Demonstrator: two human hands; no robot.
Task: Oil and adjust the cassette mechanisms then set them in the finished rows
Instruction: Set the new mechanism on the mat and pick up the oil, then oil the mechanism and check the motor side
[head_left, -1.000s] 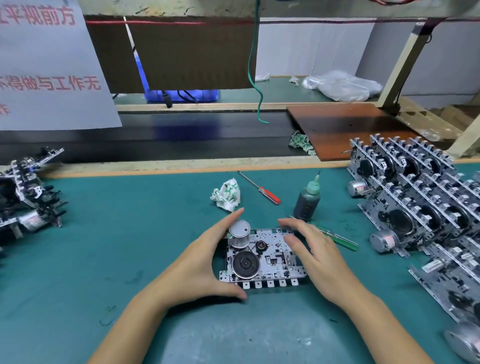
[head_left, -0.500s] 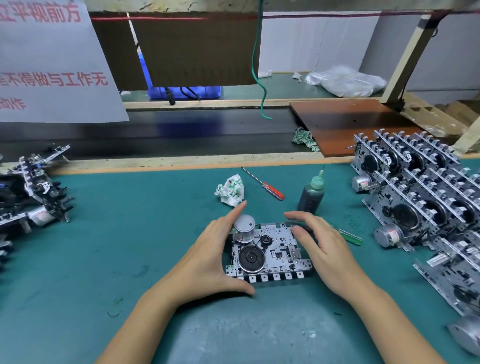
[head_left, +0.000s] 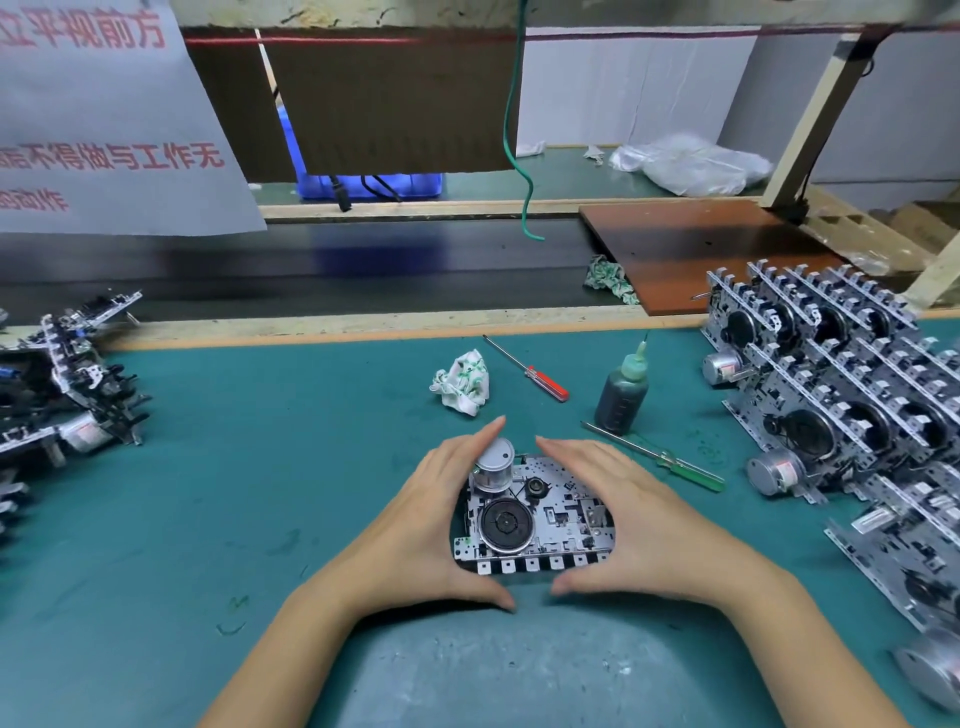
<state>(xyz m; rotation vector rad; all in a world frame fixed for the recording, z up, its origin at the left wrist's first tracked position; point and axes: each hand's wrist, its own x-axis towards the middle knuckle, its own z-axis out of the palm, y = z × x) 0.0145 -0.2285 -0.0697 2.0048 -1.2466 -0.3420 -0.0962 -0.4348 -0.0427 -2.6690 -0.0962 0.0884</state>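
a green mat (head_left: 208, 467) is covering the bench, with a dark conveyor belt (head_left: 311, 270) running behind it and a printed notice (head_left: 104, 114) hanging at the far left. in the middle of the mat one cassette mechanism (head_left: 535, 519) is lying flat, flywheel and motor can facing up, and both hands are cupping it: the left hand (head_left: 415, 535) is wrapping its left side, forefinger reaching up past the motor can and thumb lying along the near edge, while the right hand (head_left: 639, 530) is mirroring it on the right side. the fingers are lightly bent and close together, pressing against the edges of the frame rather than curling under it, so far as the view is showing; the thumb tips are nearly meeting below the key row. this is looking like the moment between steps, with the piece being squared up or gathered for lifting. no tool is in either hand: the oil bottle (head_left: 621, 389) is standing just beyond the right fingertips, the green screwdriver (head_left: 660, 457) lying beside it, the red screwdriver (head_left: 530, 371) and a crumpled rag (head_left: 460, 384) further back. whether oiling is already done cannot be told. if it is, the next move is calling for a lift across to the finished rows (head_left: 841, 395) at the right; unworked pieces (head_left: 67, 379) are waiting at the left.
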